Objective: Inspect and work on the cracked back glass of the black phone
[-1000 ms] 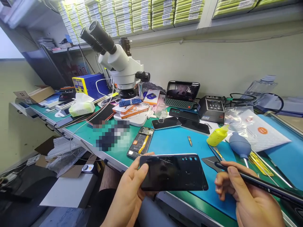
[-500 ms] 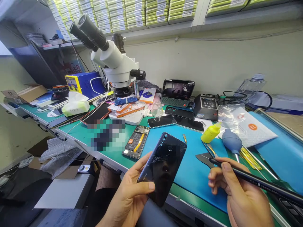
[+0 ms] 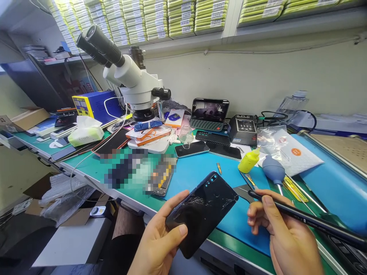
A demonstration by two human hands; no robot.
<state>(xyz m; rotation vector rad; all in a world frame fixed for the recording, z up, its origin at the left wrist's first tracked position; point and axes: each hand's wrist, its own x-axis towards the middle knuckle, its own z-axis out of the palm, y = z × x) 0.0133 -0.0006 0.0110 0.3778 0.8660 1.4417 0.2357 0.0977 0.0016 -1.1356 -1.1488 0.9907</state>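
Note:
In my left hand (image 3: pixel 163 233) is a dark, glossy phone back cover (image 3: pixel 202 214), tilted, its glass cracked near the edges and at the upper right corner. My thumb presses on its face and the fingers go behind it. My right hand (image 3: pixel 289 233) grips a long black pry tool (image 3: pixel 309 219) like a pen. A flat grey pointed blade (image 3: pixel 243 192) shows at the tool's tip, just right of the cover and apart from it. An opened phone (image 3: pixel 164 179), partly blurred out, lies on the bench beyond my left hand.
A microscope (image 3: pixel 140 84) stands at the back left. On the blue mat (image 3: pixel 189 168) are a yellow bottle (image 3: pixel 249 161), a blue air blower (image 3: pixel 273 170) and a small brass-coloured bit (image 3: pixel 219 168). Several phones, a screen device (image 3: pixel 210 112) and a black box (image 3: pixel 243 130) sit behind.
The back cover has turned clockwise and moved slightly right and down, its cracks catching more light. My right hand keeps its grip on the pry tool. The whole view has shifted a little.

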